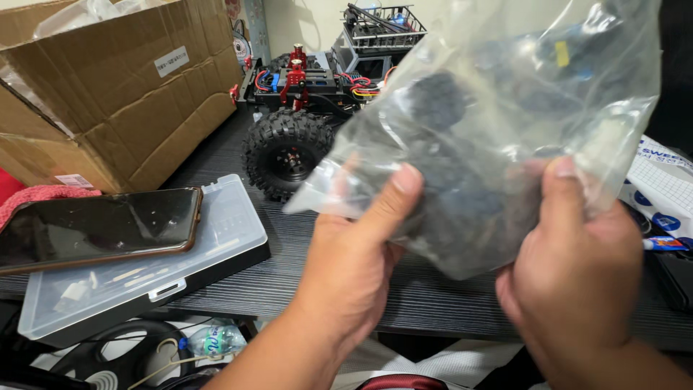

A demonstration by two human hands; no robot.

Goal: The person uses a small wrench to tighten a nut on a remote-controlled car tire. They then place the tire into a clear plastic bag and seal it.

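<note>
Both hands hold a clear plastic bag [498, 108] up above the dark desk [404, 289]. The left hand [354, 260] grips the bag's lower left part, its thumb pressed flat on the near face of the plastic while the other fingers are hidden behind it, so the fingers are clamped on the bag. The right hand [577, 267] grips the lower right part the same way, thumb in front and the remaining fingers out of sight behind. Dark, blurred parts sit inside the bag between the two thumbs; what they are cannot be told. Behind the bag a model truck [303, 108] with knobby tyres stands on the desk. To the left lie a translucent plastic case [224, 238] with a phone [94, 227] resting on its lid, and a cardboard box [123, 87] beyond them
</note>
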